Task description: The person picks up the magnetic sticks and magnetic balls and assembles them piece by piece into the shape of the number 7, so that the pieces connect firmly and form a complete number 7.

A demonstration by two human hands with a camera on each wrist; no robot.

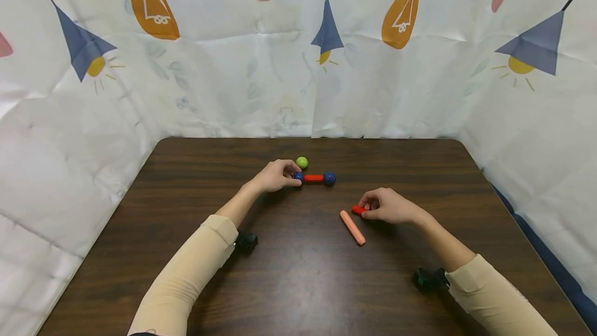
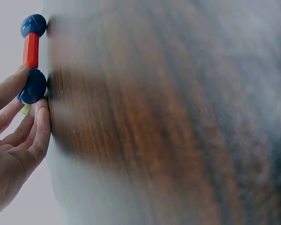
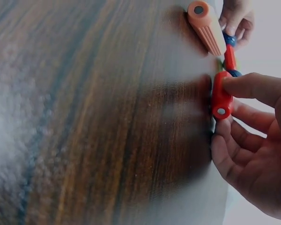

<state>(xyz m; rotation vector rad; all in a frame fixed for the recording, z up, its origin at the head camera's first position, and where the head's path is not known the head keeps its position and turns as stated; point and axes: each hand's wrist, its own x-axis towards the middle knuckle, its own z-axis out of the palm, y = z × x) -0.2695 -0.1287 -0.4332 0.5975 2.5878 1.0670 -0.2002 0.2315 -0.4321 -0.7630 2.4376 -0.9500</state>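
The R hand (image 1: 387,206) has the short red toy stick (image 1: 358,210) pinched btwn thumb and fingertips, so its grip is narrow. The stick's left tip pokes out past the fingers. In the right wrist view, one end has a small gray dot, prob. a magnet. The L hand (image 1: 278,175) pinches the left blue ball (image 1: 298,176). That ball is stuck to a red joining stick (image 1: 314,178), w/ the right blue ball (image 1: 329,178) on the other end, so all 3 make one row going side to side.

The big thing: the short red toy stick is to the right of the right blue ball and closer to the person, w/ a gap btwn them. Its long way goes mostly side to side too, abt the same as the row. The R hand is on that side; the L hand is at the row's other end.

The peach toy stick (image 1: 352,228) lies slanted on the brown table (image 1: 280,263), just beside the short red one and closer to the person. The R hand is nearer to it. The green ball (image 1: 302,162) sits just behind the left blue ball; can't tell if they touch.
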